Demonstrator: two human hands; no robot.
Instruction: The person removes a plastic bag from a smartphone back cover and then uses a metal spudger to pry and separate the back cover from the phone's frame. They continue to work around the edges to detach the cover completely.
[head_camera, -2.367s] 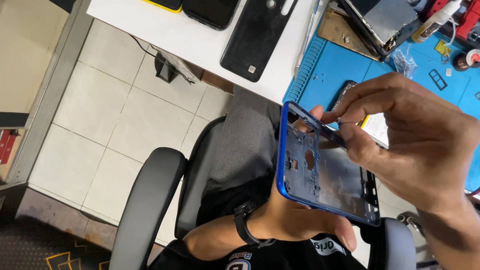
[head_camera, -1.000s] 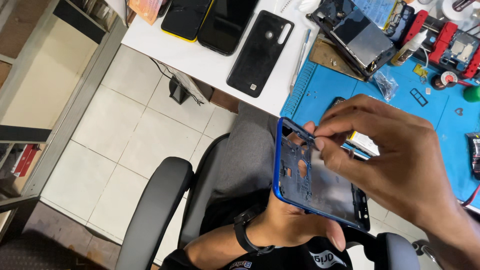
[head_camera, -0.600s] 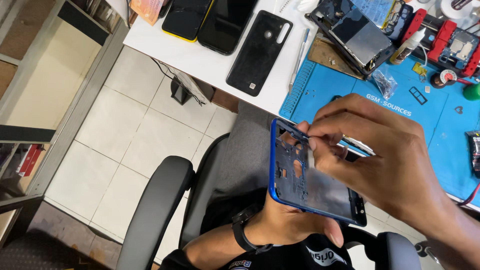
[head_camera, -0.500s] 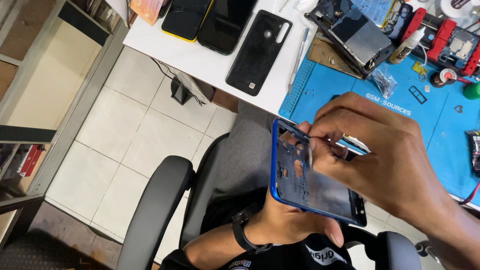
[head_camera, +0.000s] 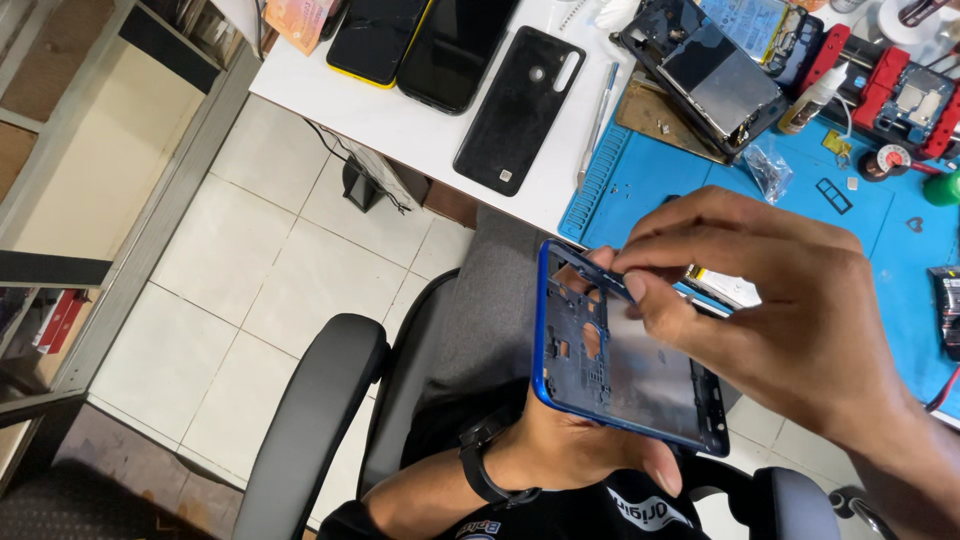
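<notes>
Blue phone frame (head_camera: 620, 370), left hand (head_camera: 570, 450) beneath, right hand (head_camera: 790, 320) pinching

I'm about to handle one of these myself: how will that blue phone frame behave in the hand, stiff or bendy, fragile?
The blue phone frame is a thin shell full of cut-outs, so it is probably light and may flex if twisted. The left hand cradles it from beneath, which suggests support helps. Its glossy rim looks somewhat slippery.
</notes>
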